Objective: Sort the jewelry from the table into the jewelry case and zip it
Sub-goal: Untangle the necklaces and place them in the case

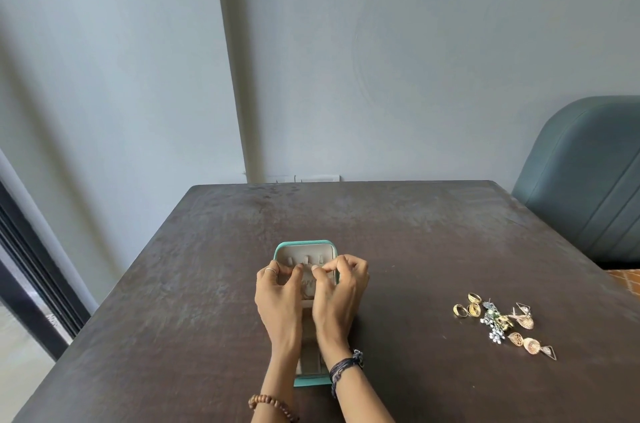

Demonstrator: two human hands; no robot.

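Note:
A teal jewelry case [304, 243] lies open at the middle of the dark table [415, 232], its beige lining facing up. Both my hands hover over its far half, by a row of small tabs. My left hand [277, 298] and my right hand [337, 291] have their fingertips pinched close together on a fine gold piece [307, 282] that hangs into the case; it is too small to identify. My wrists hide most of the case's near half. A loose pile of jewelry [498, 318] with gold rings [465, 309] and earrings lies to the right.
A blue-grey padded chair [588, 180] stands at the table's far right corner. A grey wall runs behind the table's far edge. A dark window frame [31, 266] is at the left.

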